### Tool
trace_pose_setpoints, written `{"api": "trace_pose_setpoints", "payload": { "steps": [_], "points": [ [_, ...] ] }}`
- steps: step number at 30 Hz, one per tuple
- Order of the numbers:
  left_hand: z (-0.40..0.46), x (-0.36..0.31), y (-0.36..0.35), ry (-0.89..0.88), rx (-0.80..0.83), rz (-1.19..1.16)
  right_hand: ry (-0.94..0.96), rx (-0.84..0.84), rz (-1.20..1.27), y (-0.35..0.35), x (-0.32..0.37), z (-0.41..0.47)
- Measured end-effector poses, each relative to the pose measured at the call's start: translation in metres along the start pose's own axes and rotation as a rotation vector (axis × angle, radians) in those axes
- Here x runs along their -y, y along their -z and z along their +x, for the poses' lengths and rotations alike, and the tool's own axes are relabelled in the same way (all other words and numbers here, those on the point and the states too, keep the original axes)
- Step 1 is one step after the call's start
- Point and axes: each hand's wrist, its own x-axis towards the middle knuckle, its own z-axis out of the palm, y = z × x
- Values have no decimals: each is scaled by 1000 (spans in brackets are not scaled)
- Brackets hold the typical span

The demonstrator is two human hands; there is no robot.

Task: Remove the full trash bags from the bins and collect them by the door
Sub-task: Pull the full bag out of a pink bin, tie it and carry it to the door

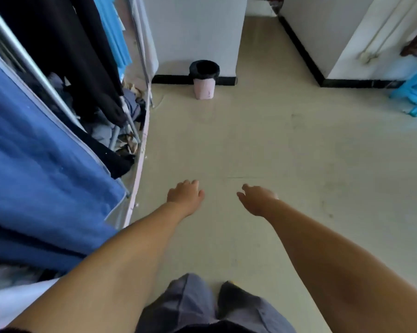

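A small pink bin (204, 90) stands on the floor against the white wall ahead. A black trash bag (204, 68) lines it and folds over its rim. Both my arms reach forward over the floor, well short of the bin. My left hand (185, 196) is empty, with the fingers loosely curled down. My right hand (255, 198) is empty too, its fingers apart and pointing down. Neither hand touches anything.
A clothes rack with dark garments and a blue fabric cover (46, 150) fills the left side. A heap of clothes (121, 126) lies under the rack. A blue plastic stool (416, 92) stands at the right by a white pillar. A passage opens beyond the bin, to its right.
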Motion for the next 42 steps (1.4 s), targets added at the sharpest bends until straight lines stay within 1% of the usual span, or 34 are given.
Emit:
{"api": "trace_pose_setpoints", "payload": {
  "steps": [7, 12, 21, 27, 32, 35, 38, 42],
  "points": [
    [131, 0, 51, 122, 0, -52, 86, 25, -55, 73, -12, 141],
    [237, 18, 95, 111, 2, -43, 73, 23, -38, 124, -2, 246],
    [429, 42, 214, 43, -17, -2, 13, 21, 53, 237, 18, 418],
    [550, 46, 262, 60, 2, -3, 31, 5, 24, 300, 8, 538],
    [655, 38, 300, 128, -25, -19, 71, -9, -2, 362, -13, 648],
    [708, 25, 324, 138, -45, -53, 73, -11, -12, 398, -28, 703],
    [751, 16, 342, 123, -27, -31, 81, 20, -21, 422, -37, 749],
    [813, 20, 362, 159, 1, -52, 82, 44, -12, 446, -39, 811]
  ]
}}
